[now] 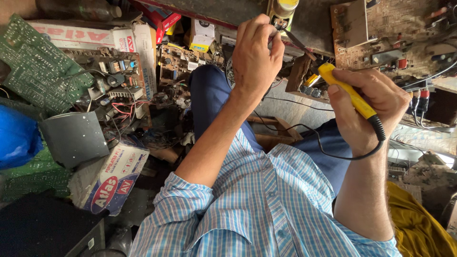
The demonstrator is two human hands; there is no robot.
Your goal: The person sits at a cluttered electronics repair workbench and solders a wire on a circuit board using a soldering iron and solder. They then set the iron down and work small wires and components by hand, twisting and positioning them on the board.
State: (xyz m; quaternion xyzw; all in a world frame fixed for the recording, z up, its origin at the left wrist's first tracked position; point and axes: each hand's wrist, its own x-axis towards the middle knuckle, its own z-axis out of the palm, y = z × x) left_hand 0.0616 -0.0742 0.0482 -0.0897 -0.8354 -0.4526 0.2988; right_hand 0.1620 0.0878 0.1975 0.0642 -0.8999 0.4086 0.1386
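Yellow soldering iron [350, 95] sits gripped in my right hand [366, 104], tip aimed toward the brown circuit board [376, 33]. My left hand [257, 52] pinches thin tweezers [296, 42] just beside it. No joint looks touched yet, so I judge the soldering still ahead.

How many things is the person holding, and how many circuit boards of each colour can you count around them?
Yellow-handled soldering iron in the right hand: 1
Thin metal tool in the left hand: 1
Green circuit boards: 1
Brown circuit boards: 3
Total: 6
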